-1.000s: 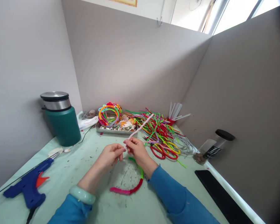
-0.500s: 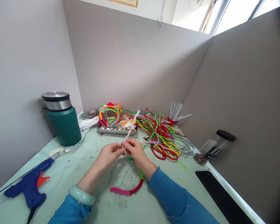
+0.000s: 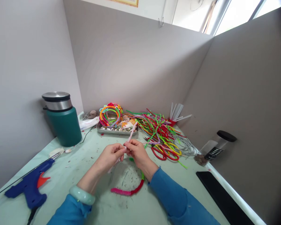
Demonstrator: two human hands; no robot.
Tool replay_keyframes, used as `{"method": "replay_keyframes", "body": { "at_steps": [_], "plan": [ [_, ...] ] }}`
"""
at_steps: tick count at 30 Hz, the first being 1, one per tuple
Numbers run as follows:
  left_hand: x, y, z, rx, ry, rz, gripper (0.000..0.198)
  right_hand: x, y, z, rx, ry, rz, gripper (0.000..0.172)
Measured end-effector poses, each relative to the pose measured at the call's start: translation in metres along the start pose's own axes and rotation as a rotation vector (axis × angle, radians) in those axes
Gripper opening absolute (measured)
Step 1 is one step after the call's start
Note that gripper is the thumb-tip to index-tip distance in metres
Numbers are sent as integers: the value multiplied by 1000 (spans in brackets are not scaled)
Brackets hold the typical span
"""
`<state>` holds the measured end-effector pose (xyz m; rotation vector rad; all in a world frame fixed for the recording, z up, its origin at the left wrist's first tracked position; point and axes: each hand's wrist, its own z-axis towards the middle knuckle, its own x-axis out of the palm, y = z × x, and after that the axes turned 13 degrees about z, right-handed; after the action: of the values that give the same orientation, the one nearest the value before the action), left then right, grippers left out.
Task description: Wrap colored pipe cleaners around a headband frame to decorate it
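Both hands meet over the middle of the table around a pale pink pipe cleaner [image 3: 132,132]. My left hand [image 3: 113,153] pinches it between thumb and forefinger, and my right hand [image 3: 137,152] pinches it just beside. One end sticks up past the fingers; a bit of the other end shows below the left hand. Under my hands lies a wire ring partly wrapped in pink, red and green pipe cleaner [image 3: 128,192]. Its far part is hidden by the hands.
A metal tray [image 3: 117,132] with shells and colourful rings stands behind, beside a heap of pipe cleaners [image 3: 158,125] and red-handled scissors [image 3: 162,153]. A green bottle [image 3: 63,125] and blue glue gun [image 3: 29,184] are left; a clear jar [image 3: 215,148] and black strip [image 3: 222,197] are right.
The upright end of the pale pink pipe cleaner has become shorter and lower, and its other end now shows below my left hand. Both hands stay nearly in place.
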<state>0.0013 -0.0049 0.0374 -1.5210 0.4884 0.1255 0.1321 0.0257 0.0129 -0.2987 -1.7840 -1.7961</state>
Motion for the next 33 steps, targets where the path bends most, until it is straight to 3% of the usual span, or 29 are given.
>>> {"method": "replay_keyframes", "body": {
  "at_steps": [6,10,14,20,23,27,30,33],
  "plan": [
    [-1,-1,-1,5,-26,7,24,-6,1,4,6,21,48,20],
    [1,0,-1,42,42,-46,21,-10,1,7,43,-3,87,20],
    [1,5,0,-33,54,-16,23,-17,6,12,81,-38,160,20],
    [1,7,0,-21,150,-40,24,-29,7,19,-90,-131,51,19],
    [0,8,-1,-54,172,-9,25,-33,7,21,-85,-132,47,18],
    [-2,8,-4,-83,293,30,28,-40,13,24,-69,-192,133,19],
    [-3,5,-7,-88,344,67,33,-36,12,22,-18,-190,172,20],
    [-2,2,-5,-114,307,66,40,-23,5,15,60,-160,181,21]
  ]
}}
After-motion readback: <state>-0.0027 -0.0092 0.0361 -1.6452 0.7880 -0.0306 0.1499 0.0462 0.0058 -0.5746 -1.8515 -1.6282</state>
